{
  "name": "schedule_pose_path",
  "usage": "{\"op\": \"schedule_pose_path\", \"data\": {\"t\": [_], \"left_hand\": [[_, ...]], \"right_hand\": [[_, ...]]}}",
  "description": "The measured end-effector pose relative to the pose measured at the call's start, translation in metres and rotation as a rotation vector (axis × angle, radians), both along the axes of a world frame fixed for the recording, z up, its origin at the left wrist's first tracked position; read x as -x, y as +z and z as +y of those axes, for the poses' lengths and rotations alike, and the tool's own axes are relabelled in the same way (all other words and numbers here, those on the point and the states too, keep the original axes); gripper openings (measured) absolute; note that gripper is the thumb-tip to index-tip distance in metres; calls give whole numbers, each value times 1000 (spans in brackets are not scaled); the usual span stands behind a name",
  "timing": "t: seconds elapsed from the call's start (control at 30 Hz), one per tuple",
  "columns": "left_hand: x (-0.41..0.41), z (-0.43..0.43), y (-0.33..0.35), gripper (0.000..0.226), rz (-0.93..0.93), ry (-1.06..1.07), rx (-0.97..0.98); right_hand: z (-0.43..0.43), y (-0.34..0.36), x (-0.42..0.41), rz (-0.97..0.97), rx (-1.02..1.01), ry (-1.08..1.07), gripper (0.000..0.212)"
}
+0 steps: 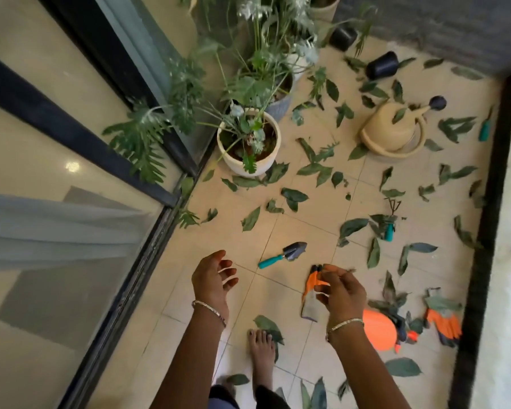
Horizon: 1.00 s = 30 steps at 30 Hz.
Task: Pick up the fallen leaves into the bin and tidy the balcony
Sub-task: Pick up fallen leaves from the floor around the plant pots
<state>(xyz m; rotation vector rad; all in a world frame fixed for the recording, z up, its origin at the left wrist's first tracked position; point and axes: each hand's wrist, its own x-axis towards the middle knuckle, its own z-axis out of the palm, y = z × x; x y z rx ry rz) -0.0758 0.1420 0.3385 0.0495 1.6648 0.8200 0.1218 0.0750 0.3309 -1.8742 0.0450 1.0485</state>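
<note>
Several green fallen leaves [251, 219] lie scattered over the beige balcony tiles [307, 231], thickest at the middle and right. No bin is in view. My left hand [214, 276] hovers above the floor, fingers loosely curled and holding nothing. My right hand [341, 289] is over an orange and grey glove [309, 305], its fingertips beside the glove's black tips. I cannot tell whether it pinches the glove or anything else. One leaf [267, 324] lies at my bare foot [261, 349].
A teal-handled trowel [283, 255] lies ahead of my hands, with a hand rake [390, 225] further right. A second glove [444, 324] and an orange sprayer [378, 332] sit on the right. Watering can [393, 128], tipped black pots [381, 64] and potted plants [248, 143] stand at the back. Glass door [71, 202] on the left.
</note>
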Motion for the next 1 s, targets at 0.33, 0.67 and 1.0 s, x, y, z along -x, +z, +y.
{"op": "schedule_pose_path", "data": {"t": [0.33,0.67,1.0], "left_hand": [[-4,35,-9,11,-6,56,68],[-28,126,-93,9,-71,40,159],[-20,206,-276,8,-157,-4,200]], "right_hand": [[52,-16,-12,10,71,32,16],[142,-138,-22,-106,227,139,11],[226,-352,-14,-275,279,634,12]]}}
